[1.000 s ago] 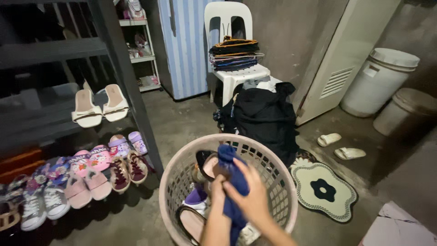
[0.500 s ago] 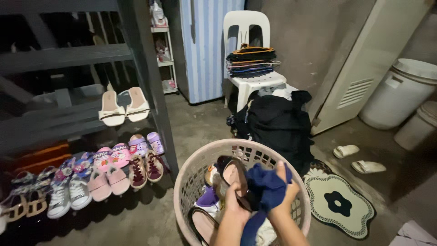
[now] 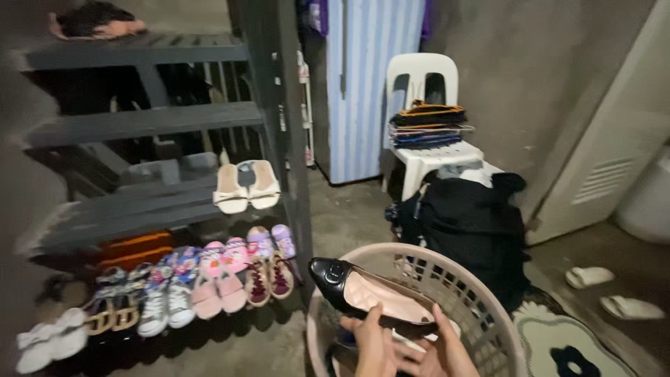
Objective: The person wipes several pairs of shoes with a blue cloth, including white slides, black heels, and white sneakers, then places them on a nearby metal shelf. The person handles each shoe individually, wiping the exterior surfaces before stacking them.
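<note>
Black flat shoe (image 3: 366, 293) with pale pink lining sits across my fingers, over the near rim of the pink laundry basket (image 3: 481, 307), toe pointing left toward the shelves. My left hand (image 3: 373, 345) comes up under its middle, fingers curled around the sole and side, thumb on the near edge: closed on the shoe. My right hand (image 3: 440, 352) lies just beside it under the heel end, fingers spread along the underside and touching the shoe; whether it truly clamps or only supports, I cannot tell. Basket is round, slotted plastic; my hands and the shoe hide most of the inside, and only dim shapes show at the bottom, not clear enough to name. Left of the basket, dark shelving (image 3: 146, 122): a pair of cream slip-ons (image 3: 248, 188) on a middle board, a row of small pink, purple and white shoes (image 3: 209, 286) on the floor below. Behind the basket, a black bag (image 3: 474, 227) leans against a white plastic chair (image 3: 426, 119) that carries a stack of folded cloth (image 3: 429, 126). Pair of pale slippers (image 3: 611, 293) on the floor at right, near a patterned mat (image 3: 565, 342).
</note>
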